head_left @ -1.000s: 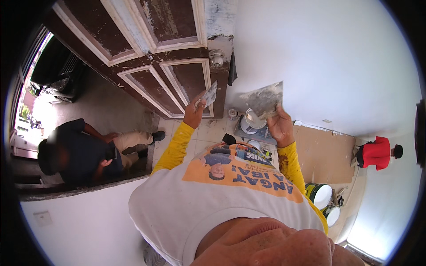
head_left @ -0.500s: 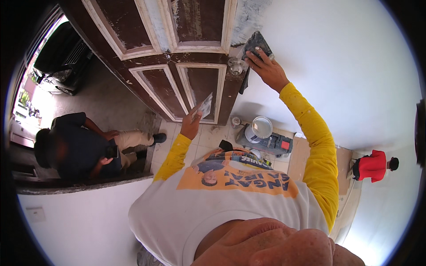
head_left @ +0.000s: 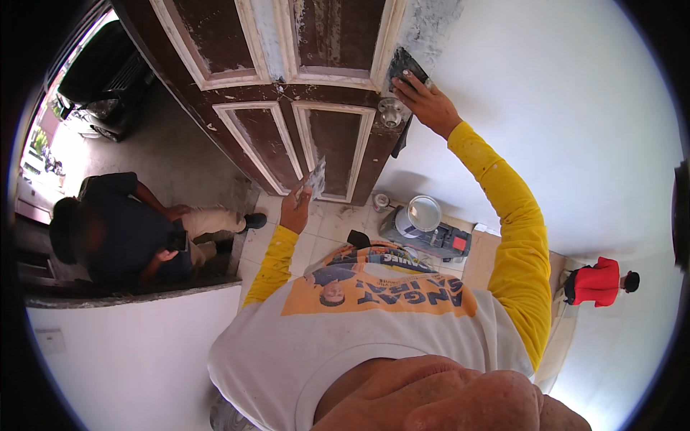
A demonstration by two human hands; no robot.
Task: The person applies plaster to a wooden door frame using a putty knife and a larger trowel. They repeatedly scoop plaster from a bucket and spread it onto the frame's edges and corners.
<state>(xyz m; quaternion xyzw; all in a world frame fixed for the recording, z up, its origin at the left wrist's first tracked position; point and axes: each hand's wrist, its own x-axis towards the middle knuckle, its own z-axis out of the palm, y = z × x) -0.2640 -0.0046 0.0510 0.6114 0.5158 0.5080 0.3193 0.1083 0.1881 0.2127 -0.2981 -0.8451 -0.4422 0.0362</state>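
Note:
My left hand point(head_left: 294, 212) is closed on a putty knife point(head_left: 317, 179) whose flat blade is smeared with pale filler. It is held up in front of the lower panels of a brown door point(head_left: 334, 144). My right hand point(head_left: 433, 109) grips a black flat spreader point(head_left: 407, 66), fingers pressed over its face. The spreader lies against the door's edge strip by the white wall, just above the round metal doorknob point(head_left: 391, 113). Whitish filler point(head_left: 430, 25) streaks the surface above it. My right thumb is mostly hidden.
On the tiled floor, a white bucket point(head_left: 419, 215) stands by a dark toolbox point(head_left: 453, 243) and a small can point(head_left: 381, 201). A seated person point(head_left: 136, 223) is at the left doorway, a parked car point(head_left: 108, 82) beyond. Someone in red point(head_left: 598, 281) is far right.
My right hand and the spreader have moved slightly up and left along the door edge, relative to the knob. The putty knife has turned a little in my left hand.

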